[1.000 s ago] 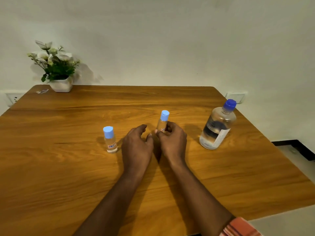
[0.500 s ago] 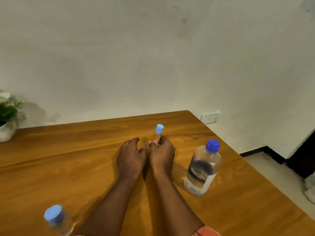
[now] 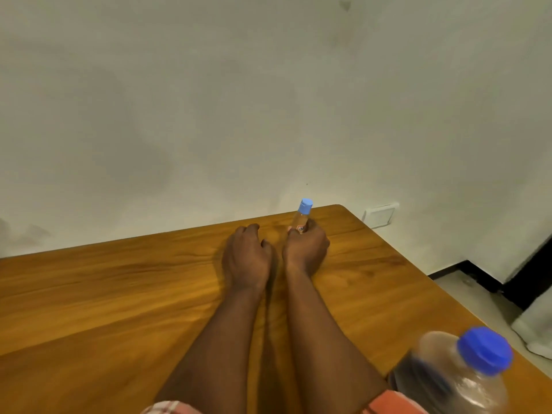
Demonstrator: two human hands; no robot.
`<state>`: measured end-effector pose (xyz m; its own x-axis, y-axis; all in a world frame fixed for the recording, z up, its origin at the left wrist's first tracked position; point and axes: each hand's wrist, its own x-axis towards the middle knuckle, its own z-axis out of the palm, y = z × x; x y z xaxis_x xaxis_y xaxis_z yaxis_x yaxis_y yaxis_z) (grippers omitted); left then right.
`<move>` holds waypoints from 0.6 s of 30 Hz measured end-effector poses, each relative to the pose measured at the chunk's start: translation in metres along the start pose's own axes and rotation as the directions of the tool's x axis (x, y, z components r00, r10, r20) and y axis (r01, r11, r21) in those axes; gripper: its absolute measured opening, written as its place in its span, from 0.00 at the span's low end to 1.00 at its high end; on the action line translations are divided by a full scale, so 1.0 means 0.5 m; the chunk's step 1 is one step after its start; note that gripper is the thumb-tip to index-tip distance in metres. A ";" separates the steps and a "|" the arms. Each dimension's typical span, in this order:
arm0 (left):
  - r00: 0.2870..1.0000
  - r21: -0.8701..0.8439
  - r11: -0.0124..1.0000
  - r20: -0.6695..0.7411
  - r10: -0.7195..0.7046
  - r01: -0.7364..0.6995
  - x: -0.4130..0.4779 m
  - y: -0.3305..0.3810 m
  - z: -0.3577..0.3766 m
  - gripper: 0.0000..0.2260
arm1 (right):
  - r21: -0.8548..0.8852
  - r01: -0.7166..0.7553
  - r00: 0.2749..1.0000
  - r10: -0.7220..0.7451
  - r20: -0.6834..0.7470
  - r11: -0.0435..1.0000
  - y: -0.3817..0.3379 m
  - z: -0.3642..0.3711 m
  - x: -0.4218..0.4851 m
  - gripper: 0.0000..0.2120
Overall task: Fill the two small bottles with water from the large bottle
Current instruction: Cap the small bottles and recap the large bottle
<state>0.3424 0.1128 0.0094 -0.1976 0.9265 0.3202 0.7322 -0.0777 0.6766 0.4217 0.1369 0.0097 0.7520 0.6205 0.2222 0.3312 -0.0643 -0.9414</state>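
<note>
My right hand (image 3: pixel 305 249) is closed around a small clear bottle (image 3: pixel 301 218) with a light blue cap, held upright near the far right corner of the wooden table (image 3: pixel 119 294). My left hand (image 3: pixel 246 255) rests on the table just left of it, fingers loosely curled and holding nothing. The large clear bottle (image 3: pixel 460 380) with a dark blue cap stands blurred at the bottom right, close to my right forearm. The second small bottle is out of view.
A plain wall (image 3: pixel 268 100) runs behind the table. A white wall socket (image 3: pixel 380 216) sits just beyond the table's far right corner. The floor (image 3: pixel 478 297) drops away past the right edge.
The view has swung up and to the right: the plant and the second small bottle left the frame, and the large bottle slid to the bottom right. My hands keep the same pose.
</note>
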 end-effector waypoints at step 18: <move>0.993 0.097 0.990 0.071 0.096 -0.103 0.102 0.002 0.060 0.16 | -0.182 0.089 0.995 -0.081 0.050 0.979 0.010 0.088 0.066 0.06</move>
<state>0.3527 0.1712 0.0067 -0.0792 0.9385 0.3361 0.8086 -0.1367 0.5722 0.4233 0.1916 0.0009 0.6932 0.6623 0.2843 0.4947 -0.1503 -0.8560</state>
